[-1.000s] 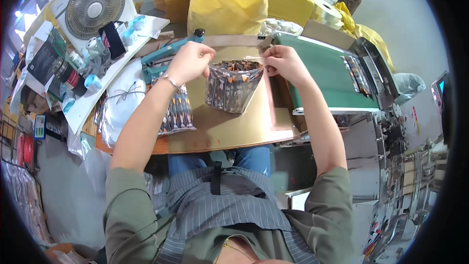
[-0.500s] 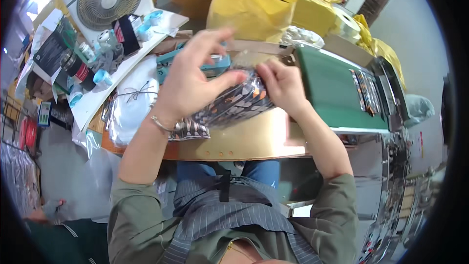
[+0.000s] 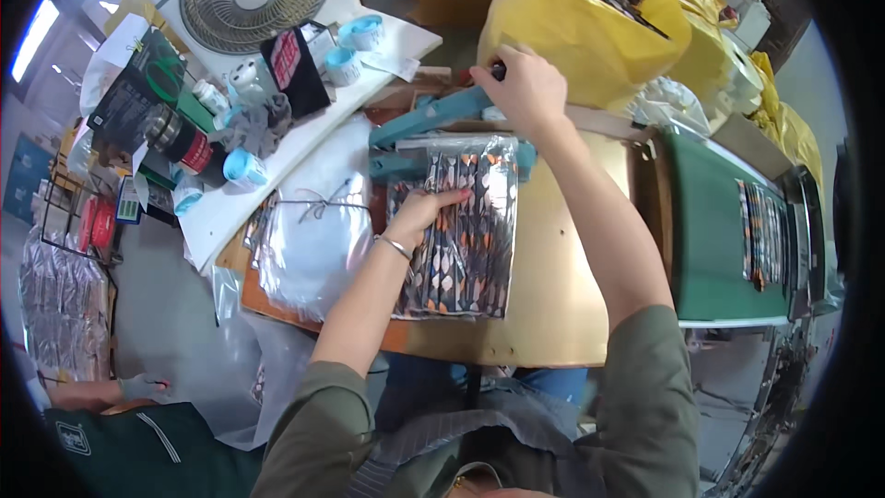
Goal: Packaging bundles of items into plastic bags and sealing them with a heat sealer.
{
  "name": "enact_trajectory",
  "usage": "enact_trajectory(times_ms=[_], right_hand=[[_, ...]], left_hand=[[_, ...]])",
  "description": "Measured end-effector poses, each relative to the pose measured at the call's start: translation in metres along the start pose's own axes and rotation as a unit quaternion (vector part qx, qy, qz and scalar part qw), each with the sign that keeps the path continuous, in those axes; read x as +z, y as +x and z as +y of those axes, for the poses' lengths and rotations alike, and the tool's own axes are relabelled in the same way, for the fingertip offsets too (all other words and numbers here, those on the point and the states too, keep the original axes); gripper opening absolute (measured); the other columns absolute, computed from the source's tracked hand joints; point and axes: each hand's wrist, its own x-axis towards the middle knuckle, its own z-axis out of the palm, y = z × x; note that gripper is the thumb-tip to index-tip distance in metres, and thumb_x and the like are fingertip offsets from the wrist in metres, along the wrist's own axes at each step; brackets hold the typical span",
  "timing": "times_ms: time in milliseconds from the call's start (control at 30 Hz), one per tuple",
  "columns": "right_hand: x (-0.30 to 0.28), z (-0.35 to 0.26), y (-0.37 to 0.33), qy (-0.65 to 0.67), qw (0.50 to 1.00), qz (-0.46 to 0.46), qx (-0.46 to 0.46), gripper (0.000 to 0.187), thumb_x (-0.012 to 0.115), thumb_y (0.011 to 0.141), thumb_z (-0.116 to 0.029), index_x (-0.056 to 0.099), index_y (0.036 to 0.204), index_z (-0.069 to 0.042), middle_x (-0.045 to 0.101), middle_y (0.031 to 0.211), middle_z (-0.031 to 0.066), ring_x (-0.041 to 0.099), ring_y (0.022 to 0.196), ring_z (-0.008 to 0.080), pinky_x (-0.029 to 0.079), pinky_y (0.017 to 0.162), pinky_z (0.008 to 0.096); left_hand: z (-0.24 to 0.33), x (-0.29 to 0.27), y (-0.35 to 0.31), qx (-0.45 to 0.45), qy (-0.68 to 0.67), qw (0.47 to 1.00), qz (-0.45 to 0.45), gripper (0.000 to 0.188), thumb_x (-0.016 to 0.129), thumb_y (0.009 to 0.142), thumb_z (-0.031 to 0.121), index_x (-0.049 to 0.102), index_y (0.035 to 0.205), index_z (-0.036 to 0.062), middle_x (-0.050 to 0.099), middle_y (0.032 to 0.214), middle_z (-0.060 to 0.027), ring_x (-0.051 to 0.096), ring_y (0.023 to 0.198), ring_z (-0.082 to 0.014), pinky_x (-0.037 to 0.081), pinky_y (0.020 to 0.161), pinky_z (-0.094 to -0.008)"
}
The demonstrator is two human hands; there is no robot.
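A clear plastic bag (image 3: 470, 263) packed with dark sticks patterned in orange and white lies on the worktable. Its far end reaches the teal hand-operated bag sealer (image 3: 433, 120), whose upper arm is raised above the base. My left hand (image 3: 417, 219) grips the bag at its left side, thumb laid across the top and the other fingers hidden. Beyond the bag, my right hand (image 3: 530, 92) is closed around the dark knob at the end of the sealer's arm.
Left of the bag lies a stack of clear bags (image 3: 318, 240) tied with dark cord. A white shelf (image 3: 277, 161) holds a fan (image 3: 256, 0), a thermos (image 3: 175, 143) and tape rolls. Yellow sacks (image 3: 581, 37) stand behind; a green board (image 3: 719, 231) is right. Another person's hand (image 3: 143, 387) shows lower left.
The filled bag has gone from being held up between both hands to lying flat at the sealer. My right hand has left the bag and taken the sealer's knob. The view has shifted.
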Motion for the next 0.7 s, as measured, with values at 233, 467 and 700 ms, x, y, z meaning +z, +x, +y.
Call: enact_trajectory(times_ms=[233, 467, 700], right_hand=[[0.089, 0.083, -0.038, -0.065, 0.996, 0.040, 0.038, 0.022, 0.056, 0.083, -0.027, 0.061, 0.073, -0.008, 0.064, 0.073, 0.0108, 0.063, 0.063, 0.0325, 0.050, 0.056, 0.0432], [0.094, 0.086, -0.039, -0.050, 0.996, 0.044, 0.066, 0.025, 0.054, 0.084, -0.025, 0.057, 0.067, -0.006, 0.062, 0.072, 0.0139, 0.061, 0.064, 0.0350, 0.049, 0.057, 0.0454], [0.092, 0.080, -0.051, -0.035, 0.994, 0.046, 0.088, 0.028, 0.056, 0.084, -0.033, 0.058, 0.082, -0.005, 0.062, 0.075, 0.0136, 0.062, 0.070, 0.0356, 0.050, 0.059, 0.0422]], left_hand=[[0.007, 0.002, 0.016, -0.008, 0.041, 0.997, 0.064, 0.029, 0.071, 0.079, 0.023, 0.068, 0.099, 0.0015, 0.067, 0.093, -0.0063, 0.063, 0.084, -0.0149, 0.048, 0.075, -0.0277], [-0.010, -0.019, -0.049, 0.336, 0.426, 0.782, 0.306, 0.060, 0.069, 0.082, 0.028, 0.043, 0.124, -0.0072, 0.052, 0.120, -0.0207, 0.052, 0.110, -0.0298, 0.040, 0.095, -0.0365], [-0.056, -0.036, -0.050, 0.176, 0.421, 0.836, 0.303, 0.077, 0.048, 0.089, 0.052, 0.037, 0.129, -0.0123, 0.042, 0.129, -0.0326, 0.042, 0.122, -0.0398, 0.030, 0.104, -0.0394]])
